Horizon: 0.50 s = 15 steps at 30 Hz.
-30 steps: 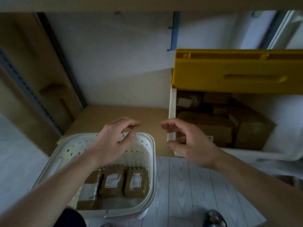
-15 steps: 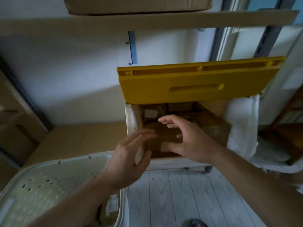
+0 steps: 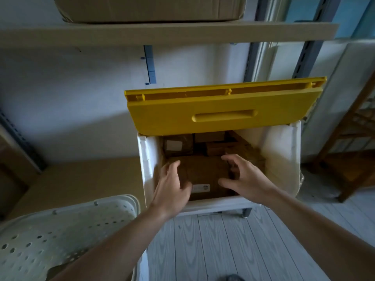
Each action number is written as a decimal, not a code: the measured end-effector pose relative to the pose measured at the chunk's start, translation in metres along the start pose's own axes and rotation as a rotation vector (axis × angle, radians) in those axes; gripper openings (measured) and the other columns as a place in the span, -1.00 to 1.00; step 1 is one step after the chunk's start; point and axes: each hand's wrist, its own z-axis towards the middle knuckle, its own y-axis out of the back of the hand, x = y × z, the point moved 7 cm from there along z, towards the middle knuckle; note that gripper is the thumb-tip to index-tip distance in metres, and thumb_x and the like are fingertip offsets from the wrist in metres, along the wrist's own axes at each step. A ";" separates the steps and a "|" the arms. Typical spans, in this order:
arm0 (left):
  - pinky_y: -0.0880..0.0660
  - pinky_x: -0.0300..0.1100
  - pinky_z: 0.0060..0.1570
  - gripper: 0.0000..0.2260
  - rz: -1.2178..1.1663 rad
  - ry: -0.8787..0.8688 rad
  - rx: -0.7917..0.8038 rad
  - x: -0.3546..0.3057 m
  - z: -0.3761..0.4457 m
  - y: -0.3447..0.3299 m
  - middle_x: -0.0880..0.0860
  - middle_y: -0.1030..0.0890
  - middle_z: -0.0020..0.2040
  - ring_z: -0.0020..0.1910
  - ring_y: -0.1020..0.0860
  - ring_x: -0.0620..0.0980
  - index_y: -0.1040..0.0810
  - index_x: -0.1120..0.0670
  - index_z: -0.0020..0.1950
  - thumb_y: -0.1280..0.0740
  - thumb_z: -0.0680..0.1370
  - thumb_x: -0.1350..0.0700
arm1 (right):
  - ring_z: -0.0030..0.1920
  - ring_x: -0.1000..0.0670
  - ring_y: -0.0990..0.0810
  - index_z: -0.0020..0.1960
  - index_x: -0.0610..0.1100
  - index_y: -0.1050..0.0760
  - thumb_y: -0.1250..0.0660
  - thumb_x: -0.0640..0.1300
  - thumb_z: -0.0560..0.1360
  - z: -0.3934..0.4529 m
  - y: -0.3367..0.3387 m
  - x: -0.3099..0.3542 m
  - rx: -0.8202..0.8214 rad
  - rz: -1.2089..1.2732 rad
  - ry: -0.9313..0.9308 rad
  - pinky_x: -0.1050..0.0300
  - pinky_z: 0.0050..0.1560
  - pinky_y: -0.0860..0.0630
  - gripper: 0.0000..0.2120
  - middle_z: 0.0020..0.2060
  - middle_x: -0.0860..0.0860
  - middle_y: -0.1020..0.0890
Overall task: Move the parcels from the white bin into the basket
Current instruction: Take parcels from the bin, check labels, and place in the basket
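The white bin (image 3: 149,163) stands in the middle with its yellow lid (image 3: 221,110) raised. Several brown parcels lie inside it. The nearest one, a large brown parcel (image 3: 205,171) with a small white label, lies between my two hands. My left hand (image 3: 172,185) is inside the bin at the parcel's left edge, fingers spread. My right hand (image 3: 241,177) hovers at its right edge with fingers spread and slightly bent. Neither hand clearly grips it. The white perforated basket (image 3: 67,224) sits at the lower left; its inside is mostly out of view.
A low cardboard-coloured shelf board (image 3: 81,179) lies left of the bin. A wooden shelf (image 3: 162,31) carrying a cardboard box (image 3: 150,7) hangs overhead. A wooden rack (image 3: 349,151) stands at the right. Grey plank floor (image 3: 223,244) lies below the bin.
My view has swung right from the basket to the bin. Both hands have moved forward and down into the bin, to either side of the large parcel.
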 end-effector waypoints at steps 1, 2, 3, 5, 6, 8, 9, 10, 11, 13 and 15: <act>-0.23 -0.14 0.38 -0.40 -0.021 0.070 -0.006 0.002 0.005 -0.003 0.06 -0.19 0.60 0.54 -0.28 0.05 -0.11 0.02 0.63 -0.28 0.64 0.07 | 0.29 0.06 -0.46 0.56 0.07 -0.28 -0.50 0.01 0.52 0.002 -0.002 -0.002 0.005 0.008 -0.016 0.18 0.19 -0.41 -0.31 0.35 0.07 -0.48; -0.26 -0.09 0.39 -0.40 -0.053 0.134 -0.022 0.005 0.010 -0.005 0.08 -0.19 0.60 0.53 -0.29 0.08 -0.10 0.02 0.64 -0.28 0.64 0.07 | 0.26 0.05 -0.49 0.58 0.05 -0.26 -0.48 0.00 0.53 0.004 -0.004 -0.002 -0.002 0.006 -0.027 0.19 0.17 -0.42 -0.30 0.36 0.04 -0.50; -0.28 -0.04 0.40 -0.39 -0.097 0.187 -0.045 0.008 0.013 -0.004 0.10 -0.21 0.60 0.52 -0.30 0.11 -0.10 0.03 0.64 -0.28 0.64 0.06 | 0.22 0.04 -0.53 0.60 0.03 -0.23 -0.46 -0.01 0.53 0.006 -0.007 0.001 -0.015 0.003 -0.039 0.18 0.14 -0.45 -0.29 0.36 0.01 -0.52; -0.30 0.03 0.42 -0.39 -0.214 0.277 -0.085 0.014 0.021 -0.006 0.10 -0.24 0.59 0.51 -0.32 0.14 -0.09 0.03 0.64 -0.28 0.64 0.04 | -0.01 0.07 -0.59 0.63 -0.01 -0.16 -0.42 -0.03 0.55 0.011 -0.011 0.004 -0.035 0.009 -0.076 0.18 -0.05 -0.48 -0.26 0.29 -0.04 -0.56; -0.31 0.06 0.44 -0.39 -0.276 0.317 -0.097 0.017 0.024 -0.007 0.10 -0.24 0.59 0.51 -0.32 0.15 -0.08 0.03 0.64 -0.27 0.64 0.04 | -0.12 0.09 -0.55 0.64 -0.04 -0.12 -0.40 -0.04 0.56 0.015 -0.014 0.004 -0.040 0.022 -0.106 0.18 -0.13 -0.44 -0.25 0.29 -0.06 -0.54; -0.29 0.11 0.48 -0.37 -0.376 0.392 -0.106 0.023 0.028 -0.011 0.12 -0.21 0.61 0.54 -0.29 0.16 -0.03 0.04 0.65 -0.26 0.66 0.05 | -0.20 0.12 -0.44 0.65 -0.07 -0.08 -0.37 -0.04 0.58 0.021 -0.021 0.000 -0.032 0.067 -0.198 0.17 -0.14 -0.41 -0.25 0.24 -0.04 -0.50; -0.28 0.10 0.49 -0.37 -0.401 0.413 -0.111 0.024 0.030 -0.012 0.13 -0.20 0.62 0.55 -0.27 0.17 -0.02 0.05 0.65 -0.25 0.66 0.06 | -0.21 0.13 -0.42 0.63 -0.08 -0.10 -0.36 -0.04 0.58 0.025 -0.025 -0.003 -0.021 0.095 -0.247 0.15 -0.12 -0.43 -0.28 0.14 0.01 -0.49; -0.28 0.09 0.48 -0.38 -0.412 0.421 -0.119 0.026 0.032 -0.013 0.14 -0.20 0.61 0.55 -0.27 0.17 -0.02 0.06 0.65 -0.24 0.67 0.07 | -0.19 0.13 -0.44 0.59 -0.09 -0.17 -0.37 -0.03 0.57 0.028 -0.029 -0.007 -0.011 0.115 -0.291 0.11 -0.10 -0.46 -0.33 0.06 0.03 -0.50; -0.28 0.08 0.46 -0.39 -0.414 0.430 -0.124 0.026 0.034 -0.013 0.15 -0.22 0.60 0.54 -0.28 0.17 -0.04 0.08 0.65 -0.24 0.66 0.07 | -0.16 0.09 -0.49 0.51 -0.11 -0.25 -0.38 -0.02 0.56 0.031 -0.032 -0.011 0.002 0.124 -0.329 0.08 -0.12 -0.49 -0.40 0.00 0.03 -0.52; -0.32 0.09 0.44 -0.41 -0.418 0.458 -0.131 0.027 0.039 -0.013 0.17 -0.29 0.56 0.49 -0.34 0.19 -0.10 0.12 0.63 -0.25 0.65 0.08 | -0.14 0.02 -0.54 0.38 -0.18 -0.34 -0.38 -0.01 0.56 0.035 -0.038 -0.015 0.021 0.138 -0.385 0.10 -0.20 -0.46 -0.52 -0.07 -0.02 -0.55; -0.38 0.09 0.38 -0.43 -0.410 0.485 -0.134 0.029 0.043 -0.014 0.17 -0.39 0.48 0.41 -0.41 0.20 -0.18 0.14 0.59 -0.28 0.62 0.07 | -0.14 0.01 -0.53 0.32 -0.22 -0.37 -0.38 -0.02 0.56 0.036 -0.041 -0.017 0.025 0.176 -0.409 0.11 -0.20 -0.44 -0.56 -0.10 -0.02 -0.53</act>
